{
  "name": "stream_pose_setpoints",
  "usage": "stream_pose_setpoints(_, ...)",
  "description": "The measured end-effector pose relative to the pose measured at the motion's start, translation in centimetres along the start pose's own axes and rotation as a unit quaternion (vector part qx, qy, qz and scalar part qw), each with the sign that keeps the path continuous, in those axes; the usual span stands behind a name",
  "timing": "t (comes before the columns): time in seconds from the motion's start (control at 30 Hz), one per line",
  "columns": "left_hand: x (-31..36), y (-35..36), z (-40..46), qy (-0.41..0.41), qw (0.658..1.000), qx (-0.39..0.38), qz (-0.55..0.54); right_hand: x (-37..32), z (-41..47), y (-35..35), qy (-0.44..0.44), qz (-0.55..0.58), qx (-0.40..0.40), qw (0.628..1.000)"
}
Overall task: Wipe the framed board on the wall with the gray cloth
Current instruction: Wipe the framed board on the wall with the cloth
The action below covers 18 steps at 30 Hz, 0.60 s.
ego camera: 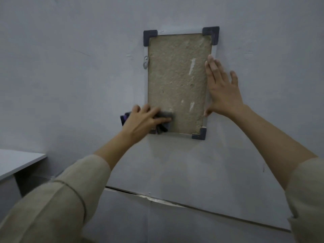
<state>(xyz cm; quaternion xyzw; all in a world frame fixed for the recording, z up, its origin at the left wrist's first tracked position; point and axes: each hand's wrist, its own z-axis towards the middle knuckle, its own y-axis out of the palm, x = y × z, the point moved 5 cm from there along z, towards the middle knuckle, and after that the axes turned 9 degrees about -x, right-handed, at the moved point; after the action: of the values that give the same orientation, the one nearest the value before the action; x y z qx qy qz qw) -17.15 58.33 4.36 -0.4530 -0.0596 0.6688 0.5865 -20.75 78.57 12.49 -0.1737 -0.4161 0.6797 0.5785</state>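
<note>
A framed board (175,76) hangs upright on the grey wall, with a rough tan face, a thin pale frame and dark plastic corner caps. My left hand (142,120) presses the gray cloth (164,118) flat against the board's lower left corner; the cloth bunches under my fingers and hangs out on both sides of the hand. My right hand (221,90) lies flat with fingers spread on the board's right edge, half on the frame and half on the wall, holding nothing.
A metal hanger clip (145,61) sticks out at the frame's left side. A white tabletop corner (21,162) juts in at the lower left. A cracked seam (175,202) runs across the wall below the board.
</note>
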Motion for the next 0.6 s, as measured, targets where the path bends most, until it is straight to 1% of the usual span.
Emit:
stream_pose_setpoints(0.03,-1.4,-0.9,0.8,-0.061,0.997,0.024,-0.040,0.0,0.0,0.0,0.000,0.000,0.000,1.000)
stream_pose_setpoints(0.1,-4.9,-2.0,2.3,-0.218,0.967,0.033,-0.131,-0.1,0.0,-0.1,0.003,-0.001,0.001,1.000)
stream_pose_setpoints(0.13,-6.0,-2.1,2.8,-0.266,0.951,0.027,-0.157,-0.1,0.0,-0.1,0.005,-0.002,0.001,1.000)
stream_pose_setpoints(0.17,-6.2,-2.3,3.2,-0.281,0.945,0.019,-0.164,-0.1,0.0,-0.1,0.006,-0.003,0.000,1.000)
stream_pose_setpoints(0.23,-4.8,-1.9,3.1,-0.242,0.957,0.002,-0.158,-0.2,0.0,0.0,0.006,-0.002,0.000,1.000)
stream_pose_setpoints(0.33,0.3,0.5,1.6,-0.126,0.983,-0.051,-0.121,-0.2,0.0,0.0,0.004,-0.003,0.003,1.000)
stream_pose_setpoints(0.4,3.0,2.0,0.5,-0.045,0.992,-0.082,-0.083,-0.1,0.0,0.0,0.002,-0.006,0.004,1.000)
stream_pose_setpoints(0.47,2.7,2.1,0.3,-0.003,0.995,-0.079,-0.058,-0.1,0.0,0.0,0.001,-0.005,0.002,1.000)
stream_pose_setpoints(0.5,1.8,1.8,0.5,-0.009,0.996,-0.064,-0.056,0.0,0.0,0.0,0.001,-0.004,0.002,1.000)
stream_pose_setpoints(0.53,0.7,1.1,0.9,-0.034,0.996,-0.045,-0.065,0.0,0.1,0.0,0.002,-0.003,0.003,1.000)
stream_pose_setpoints(0.57,-0.5,0.3,1.3,-0.083,0.992,-0.020,-0.093,0.0,0.1,0.0,0.002,-0.001,0.002,1.000)
stream_pose_setpoints(0.6,-2.1,-0.4,1.7,-0.151,0.980,0.001,-0.133,0.0,0.1,0.0,0.002,0.001,0.001,1.000)
